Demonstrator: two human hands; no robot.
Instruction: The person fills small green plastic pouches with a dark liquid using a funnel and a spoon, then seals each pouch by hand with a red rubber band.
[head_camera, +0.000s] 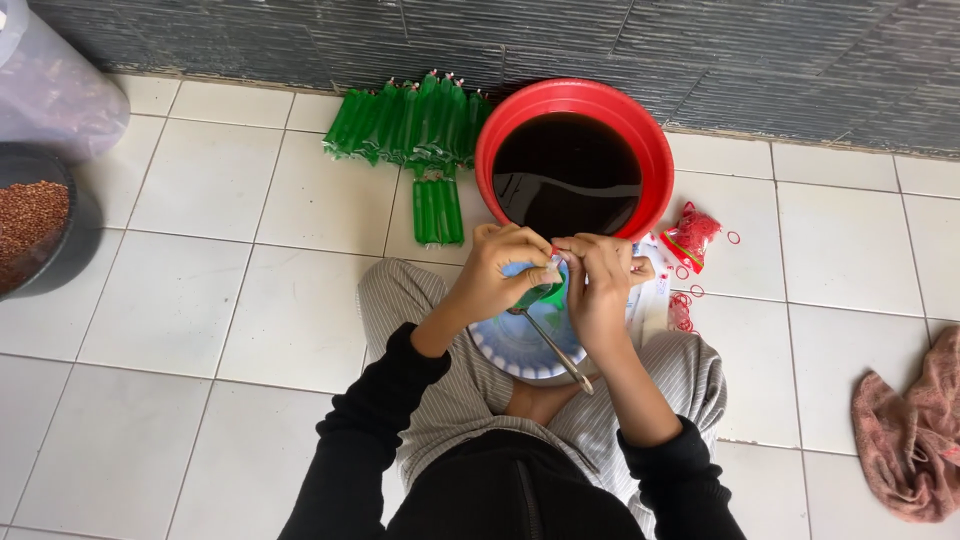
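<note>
I see both forearms converge toward twelve o'clock; my left hand (497, 268) and right hand (600, 285) meet, fingers curled, fingertips pinched together at centre.

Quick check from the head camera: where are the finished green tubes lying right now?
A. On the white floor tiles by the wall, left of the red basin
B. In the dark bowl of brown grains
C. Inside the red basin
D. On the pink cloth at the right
A. The green tubes lie in a row on the floor tiles against the wall, just left of the red basin, which holds only dark liquid.
</note>
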